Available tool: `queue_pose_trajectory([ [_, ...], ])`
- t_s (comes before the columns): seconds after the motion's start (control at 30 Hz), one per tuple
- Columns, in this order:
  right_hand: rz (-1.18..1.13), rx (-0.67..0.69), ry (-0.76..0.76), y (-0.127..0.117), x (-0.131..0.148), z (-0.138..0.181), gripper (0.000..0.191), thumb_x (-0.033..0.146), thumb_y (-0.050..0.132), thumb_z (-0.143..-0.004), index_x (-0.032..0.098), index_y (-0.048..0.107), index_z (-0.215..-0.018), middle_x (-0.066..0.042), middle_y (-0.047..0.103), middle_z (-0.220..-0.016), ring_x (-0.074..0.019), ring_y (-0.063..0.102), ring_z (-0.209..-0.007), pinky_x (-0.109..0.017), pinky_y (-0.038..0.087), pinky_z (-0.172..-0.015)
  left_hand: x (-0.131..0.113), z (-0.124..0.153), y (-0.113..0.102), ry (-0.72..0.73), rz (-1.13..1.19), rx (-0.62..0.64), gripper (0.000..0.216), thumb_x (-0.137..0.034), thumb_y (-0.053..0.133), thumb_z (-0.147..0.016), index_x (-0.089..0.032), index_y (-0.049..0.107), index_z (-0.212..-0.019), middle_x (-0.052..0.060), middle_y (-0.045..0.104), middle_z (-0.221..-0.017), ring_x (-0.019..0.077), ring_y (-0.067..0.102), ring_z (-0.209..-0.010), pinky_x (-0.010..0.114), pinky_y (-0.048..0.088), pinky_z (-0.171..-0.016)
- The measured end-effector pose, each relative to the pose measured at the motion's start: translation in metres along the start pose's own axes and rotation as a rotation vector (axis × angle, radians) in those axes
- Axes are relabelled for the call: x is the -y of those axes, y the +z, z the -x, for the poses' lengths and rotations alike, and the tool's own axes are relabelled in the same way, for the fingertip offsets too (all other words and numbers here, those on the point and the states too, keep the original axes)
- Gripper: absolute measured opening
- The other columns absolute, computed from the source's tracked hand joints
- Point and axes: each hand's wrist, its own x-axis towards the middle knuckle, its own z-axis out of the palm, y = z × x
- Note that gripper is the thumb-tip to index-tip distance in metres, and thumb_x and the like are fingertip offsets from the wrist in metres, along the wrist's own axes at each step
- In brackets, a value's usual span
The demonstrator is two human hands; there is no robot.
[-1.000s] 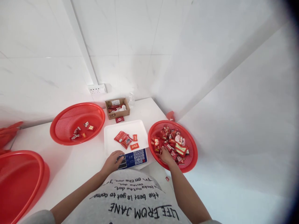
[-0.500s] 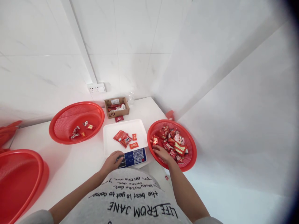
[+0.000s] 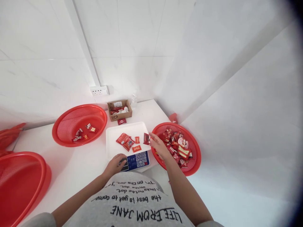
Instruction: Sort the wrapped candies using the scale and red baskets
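My right hand (image 3: 159, 146) pinches a small red snack packet (image 3: 146, 139) between thumb and fingers, above the right edge of the scale's white tray (image 3: 113, 149) and the near rim of a basket. My left hand (image 3: 116, 163) holds nothing. Its fingers are apart and rest at the left end of the scale's blue keypad panel (image 3: 139, 160), partly over the display. On the tray lie two larger red packets (image 3: 125, 140) and two little red ones, one of them a flat packet (image 3: 136, 148). The red mesh basket (image 3: 197, 151) at the right holds many red-wrapped sweets.
A second red basket (image 3: 58, 126) with several sweets stands at the back left, and another red basket (image 3: 44, 176) at the left edge. An SF cardboard box (image 3: 120, 116) with packets sits by the wall, a red packet (image 3: 121, 121) before it. A clear plastic item (image 3: 133, 100) stands beside it.
My right hand has lifted a red packet out of the right basket and moved it left and away from me to the tray's edge. My left hand has stayed on the scale.
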Motion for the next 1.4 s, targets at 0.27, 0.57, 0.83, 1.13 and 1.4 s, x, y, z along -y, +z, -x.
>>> queue_pose_trajectory([
  [0.27,0.893,-0.127,0.004,0.002,-0.049,0.011,0.058,0.037,0.043,-0.082,0.008,0.038,-0.132,-0.017,0.032,-0.142,-0.0243,0.023,-0.133,-0.040,0.020,-0.108,0.004,-0.010,0.001,0.001,-0.177,-0.166,0.039,-0.030,0.045,-0.083,-0.019,0.050,-0.121,0.011,0.048,-0.129,0.0242,0.038,-0.124,0.042,0.035,-0.102],
  [0.57,0.992,-0.052,0.116,-0.005,-0.084,0.029,0.057,0.033,0.025,-0.089,0.008,0.020,-0.140,-0.012,0.032,-0.143,-0.0178,0.028,-0.132,-0.031,0.026,-0.105,0.013,-0.065,0.004,0.018,-0.383,0.092,0.057,-0.036,0.052,-0.081,-0.026,0.037,-0.135,0.010,0.028,-0.145,0.0332,0.017,-0.134,0.054,0.022,-0.104],
  [0.83,0.979,-0.029,0.195,-0.006,-0.089,0.028,0.059,0.037,0.021,-0.089,0.012,0.012,-0.142,-0.013,0.036,-0.140,-0.0197,0.036,-0.127,-0.033,0.034,-0.096,0.052,-0.056,-0.038,-0.157,-0.444,-0.128,0.057,-0.046,0.040,-0.086,-0.022,0.033,-0.137,0.011,0.025,-0.147,0.0282,0.013,-0.136,0.049,0.019,-0.107],
  [1.13,0.989,-0.002,0.242,-0.004,-0.083,0.029,0.059,0.036,0.019,-0.089,0.013,0.007,-0.143,-0.013,0.036,-0.141,-0.0226,0.036,-0.127,-0.035,0.034,-0.096,0.123,0.022,-0.146,-0.816,-0.518,-0.331,0.053,-0.048,0.032,-0.086,-0.023,0.041,-0.132,0.013,0.028,-0.145,0.0369,0.010,-0.135,0.065,0.017,-0.098],
  [1.4,1.027,-0.001,0.245,-0.003,-0.081,0.030,0.059,0.035,0.017,-0.089,0.012,0.008,-0.143,-0.015,0.040,-0.138,-0.0245,0.043,-0.122,-0.037,0.039,-0.090,0.161,0.081,-0.170,-0.994,-0.287,-0.326,0.061,-0.047,0.039,-0.083,-0.019,0.031,-0.137,0.026,0.024,-0.141,0.0393,0.049,-0.113,0.050,0.044,-0.083],
])
